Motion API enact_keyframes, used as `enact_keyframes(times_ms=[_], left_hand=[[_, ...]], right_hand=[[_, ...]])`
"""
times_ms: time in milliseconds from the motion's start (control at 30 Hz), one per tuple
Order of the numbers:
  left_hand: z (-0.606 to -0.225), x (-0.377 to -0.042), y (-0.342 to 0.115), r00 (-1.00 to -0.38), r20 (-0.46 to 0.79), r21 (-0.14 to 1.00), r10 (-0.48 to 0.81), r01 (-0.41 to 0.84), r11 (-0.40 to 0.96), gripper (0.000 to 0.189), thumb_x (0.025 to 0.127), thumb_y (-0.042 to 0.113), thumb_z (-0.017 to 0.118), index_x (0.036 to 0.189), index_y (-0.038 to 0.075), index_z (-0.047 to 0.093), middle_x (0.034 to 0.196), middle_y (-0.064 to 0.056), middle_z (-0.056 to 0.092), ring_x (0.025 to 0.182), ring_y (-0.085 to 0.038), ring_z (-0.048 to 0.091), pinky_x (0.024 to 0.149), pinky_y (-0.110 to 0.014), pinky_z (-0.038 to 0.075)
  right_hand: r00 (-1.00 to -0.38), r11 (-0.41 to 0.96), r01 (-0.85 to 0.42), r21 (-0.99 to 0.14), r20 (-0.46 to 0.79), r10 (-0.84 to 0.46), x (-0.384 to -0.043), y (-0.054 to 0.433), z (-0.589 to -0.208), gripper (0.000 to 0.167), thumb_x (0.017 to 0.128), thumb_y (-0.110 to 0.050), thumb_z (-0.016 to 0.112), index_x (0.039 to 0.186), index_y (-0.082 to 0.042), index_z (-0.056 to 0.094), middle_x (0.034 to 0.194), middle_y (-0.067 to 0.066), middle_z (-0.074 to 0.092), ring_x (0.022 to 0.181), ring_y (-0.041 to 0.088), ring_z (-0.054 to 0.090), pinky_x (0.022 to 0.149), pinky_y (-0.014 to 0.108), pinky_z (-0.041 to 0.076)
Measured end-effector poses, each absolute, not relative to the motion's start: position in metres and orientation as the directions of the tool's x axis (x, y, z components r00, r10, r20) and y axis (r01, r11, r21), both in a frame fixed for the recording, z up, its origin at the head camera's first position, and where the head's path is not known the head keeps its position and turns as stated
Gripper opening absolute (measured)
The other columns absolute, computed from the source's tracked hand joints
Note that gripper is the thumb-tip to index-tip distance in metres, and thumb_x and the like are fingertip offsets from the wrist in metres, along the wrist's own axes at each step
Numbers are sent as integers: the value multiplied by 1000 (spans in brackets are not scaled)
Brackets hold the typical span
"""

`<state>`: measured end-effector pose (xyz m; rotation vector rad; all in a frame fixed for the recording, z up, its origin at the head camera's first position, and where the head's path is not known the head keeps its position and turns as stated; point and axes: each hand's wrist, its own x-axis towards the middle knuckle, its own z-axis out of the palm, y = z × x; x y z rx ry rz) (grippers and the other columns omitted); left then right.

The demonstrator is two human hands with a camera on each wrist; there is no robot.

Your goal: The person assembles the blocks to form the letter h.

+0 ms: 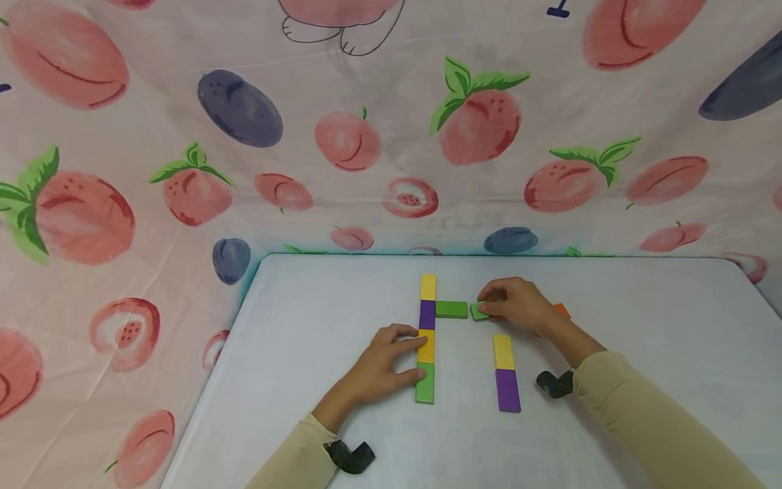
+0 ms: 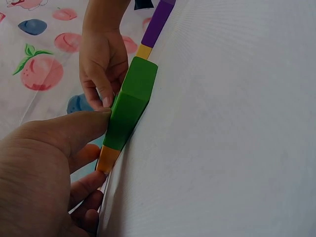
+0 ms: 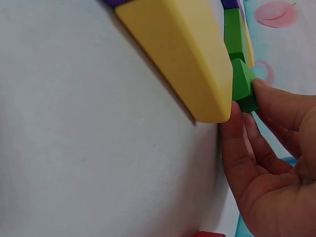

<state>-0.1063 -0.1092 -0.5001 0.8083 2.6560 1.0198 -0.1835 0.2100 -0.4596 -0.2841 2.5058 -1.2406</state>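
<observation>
A column of coloured blocks lies on the white table: a yellow block (image 1: 429, 286) at the far end, a purple block (image 1: 427, 315), another yellow block (image 1: 426, 354) and a green block (image 1: 424, 388) at the near end. My left hand (image 1: 383, 365) touches the column's left side, its thumb at the near green block and its fingers at the yellow one. A green block (image 1: 451, 310) extends right from the purple block. Just right of it, my right hand (image 1: 518, 305) pinches another green block (image 3: 243, 85) between thumb and fingers, with a small gap between the two greens.
Nearer on the table (image 1: 293, 326), a yellow block (image 1: 504, 352) and a purple block (image 1: 508, 390) lie end to end, right of the column. An orange-red block (image 1: 561, 310) is partly hidden behind my right wrist. A fruit-print cloth (image 1: 391, 81) hangs behind the table.
</observation>
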Motion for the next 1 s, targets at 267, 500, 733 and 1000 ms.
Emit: enact_keyframes(times_ms=[267, 500, 733, 1000], left_hand=[[-498, -106, -109, -837, 19, 665, 548, 420, 618, 54, 92, 36, 73, 144, 22, 61, 149, 3, 49, 141, -19, 39, 118, -46, 38], [-498, -106, -109, -833, 36, 669, 552, 430, 606, 55, 91, 34, 74, 143, 20, 62, 148, 2, 49, 141, -20, 39, 117, -45, 38], [-499, -106, -108, -835, 33, 669, 550, 427, 608, 54, 92, 35, 74, 143, 20, 62, 148, 3, 49, 140, -20, 39, 117, -45, 39], [-498, -106, -108, -835, 28, 666, 549, 425, 613, 54, 92, 36, 73, 143, 21, 62, 148, 3, 49, 141, -19, 39, 118, -45, 39]], right_hand=[[-930, 655, -63, -753, -194, -312, -186, 209, -462, 19, 94, -22, 75, 108, -10, 75, 94, 4, 73, 81, 16, 68, 73, 30, 57], [-937, 705, -107, -701, -167, -308, -187, 208, -462, 19, 94, -30, 73, 105, -15, 76, 93, 0, 73, 86, 16, 62, 75, 31, 51], [-932, 709, -103, -697, -182, -314, -190, 208, -463, 19, 95, -31, 73, 106, -16, 75, 92, -1, 72, 81, 16, 61, 73, 31, 51], [-925, 681, -90, -727, -192, -327, -189, 207, -463, 20, 95, -28, 73, 105, -11, 74, 89, 3, 71, 72, 17, 63, 67, 32, 53]])
